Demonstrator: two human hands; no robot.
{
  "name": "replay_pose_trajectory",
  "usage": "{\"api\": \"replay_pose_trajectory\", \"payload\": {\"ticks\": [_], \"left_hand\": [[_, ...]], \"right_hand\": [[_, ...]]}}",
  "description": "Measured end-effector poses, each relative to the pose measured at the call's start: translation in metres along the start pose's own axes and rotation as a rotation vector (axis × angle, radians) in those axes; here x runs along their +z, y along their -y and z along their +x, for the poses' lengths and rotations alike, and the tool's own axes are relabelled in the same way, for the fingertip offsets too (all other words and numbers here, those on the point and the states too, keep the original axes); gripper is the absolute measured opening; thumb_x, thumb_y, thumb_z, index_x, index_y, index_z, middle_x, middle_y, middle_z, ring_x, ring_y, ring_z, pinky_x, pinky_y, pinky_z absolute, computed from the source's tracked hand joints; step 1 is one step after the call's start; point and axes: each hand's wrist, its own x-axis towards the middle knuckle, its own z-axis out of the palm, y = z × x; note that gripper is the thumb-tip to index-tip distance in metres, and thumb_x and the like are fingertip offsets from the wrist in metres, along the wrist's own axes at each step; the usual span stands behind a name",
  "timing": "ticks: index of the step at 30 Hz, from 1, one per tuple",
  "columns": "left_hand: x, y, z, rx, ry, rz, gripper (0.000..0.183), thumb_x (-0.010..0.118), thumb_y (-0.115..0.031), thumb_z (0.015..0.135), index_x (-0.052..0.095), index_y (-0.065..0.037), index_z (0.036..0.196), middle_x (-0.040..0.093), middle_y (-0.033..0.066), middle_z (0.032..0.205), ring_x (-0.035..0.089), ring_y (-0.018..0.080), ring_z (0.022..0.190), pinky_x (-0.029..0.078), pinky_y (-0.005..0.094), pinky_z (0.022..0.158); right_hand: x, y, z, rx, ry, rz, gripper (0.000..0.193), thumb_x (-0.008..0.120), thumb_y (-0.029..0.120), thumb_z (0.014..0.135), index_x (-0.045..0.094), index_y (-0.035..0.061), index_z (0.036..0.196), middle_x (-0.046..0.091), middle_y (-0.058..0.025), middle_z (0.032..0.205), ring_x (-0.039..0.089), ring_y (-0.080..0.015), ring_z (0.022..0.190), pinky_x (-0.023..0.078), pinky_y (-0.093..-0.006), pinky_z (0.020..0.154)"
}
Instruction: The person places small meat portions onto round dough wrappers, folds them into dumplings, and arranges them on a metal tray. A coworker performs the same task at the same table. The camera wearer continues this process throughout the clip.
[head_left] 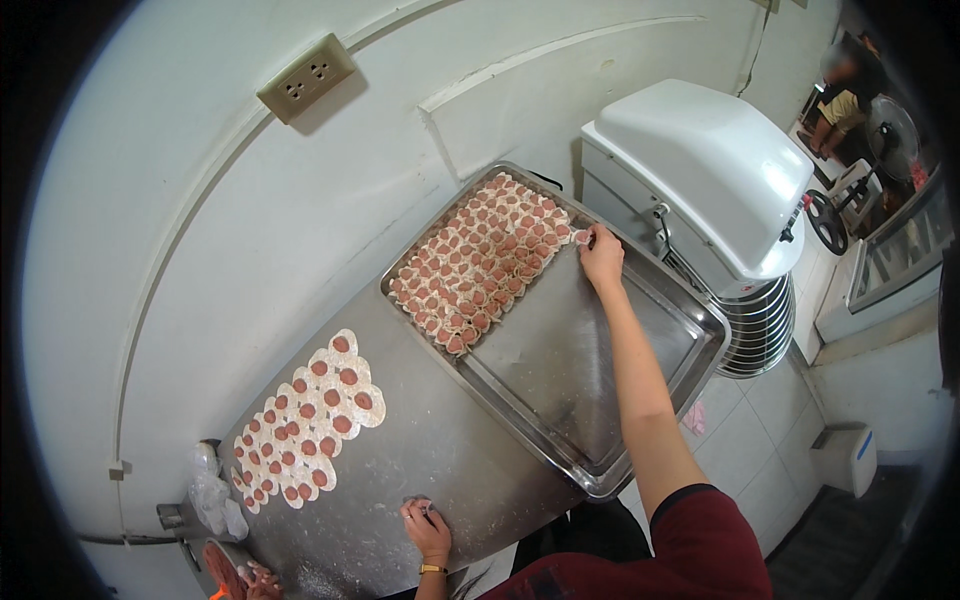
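Observation:
My right hand (602, 258) reaches over a large metal tray (540, 385) and pinches a small filled dumpling (582, 237) at the end of a row. Tight rows of similar dumplings (470, 260), pale dough around pink filling, cover the tray's far left part. Near the table's front edge, my left hand (428, 532) is closed with its fingers curled; what lies in them is too small to make out. Left of the tray, round dough wrappers (310, 420) lie overlapping on the steel table, each with a ball of pink meat filling.
A co-worker's hand (262, 580) is at the lower left beside a mass of pink meat (222, 568). A plastic bag (212, 490) lies by the wall. The white machine (700, 180) with a wire guard (760, 330) stands right of the tray.

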Motion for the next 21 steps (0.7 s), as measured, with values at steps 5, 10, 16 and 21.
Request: {"api": "replay_pose_trajectory", "payload": {"ticks": [5,10,16,21], "left_hand": [[0.000,-0.002,0.001,-0.011,0.002,-0.019,0.014,0.050,-0.006,0.080,0.051,0.000,0.092,0.048,0.0197,0.100,0.052,0.0383,0.090,0.043,0.0443,0.077],[-0.001,-0.001,0.000,-0.003,0.000,0.015,0.014,0.051,-0.005,0.079,0.051,0.000,0.092,0.048,0.0197,0.099,0.052,0.0383,0.088,0.043,0.0438,0.075],[0.000,0.002,-0.001,-0.011,-0.007,-0.012,0.015,0.051,-0.004,0.078,0.052,0.000,0.093,0.049,0.0197,0.098,0.053,0.0384,0.087,0.044,0.0433,0.074],[0.001,0.002,-0.002,-0.011,-0.015,-0.024,0.016,0.051,-0.003,0.077,0.052,0.000,0.093,0.049,0.0199,0.099,0.053,0.0385,0.087,0.044,0.0427,0.074]], "right_hand": [[0.013,0.003,-0.005,0.003,-0.177,0.035,0.019,0.063,0.004,0.075,0.055,0.0009,0.092,0.061,-0.0191,0.092,0.059,-0.0380,0.088,0.047,-0.0447,0.076],[0.032,0.011,-0.006,0.034,-0.256,0.057,0.021,0.062,0.002,0.075,0.053,0.0002,0.093,0.057,-0.0204,0.098,0.056,-0.0399,0.092,0.046,-0.0455,0.078],[0.045,0.008,-0.003,-0.024,-0.283,0.117,0.027,0.061,-0.003,0.074,0.054,0.0001,0.100,0.058,-0.0192,0.099,0.057,-0.0376,0.092,0.047,-0.0441,0.077],[0.051,-0.001,-0.002,-0.076,-0.346,0.161,0.030,0.060,-0.008,0.072,0.060,0.0001,0.101,0.063,-0.0143,0.092,0.064,-0.0242,0.076,0.051,-0.0337,0.070]]}}
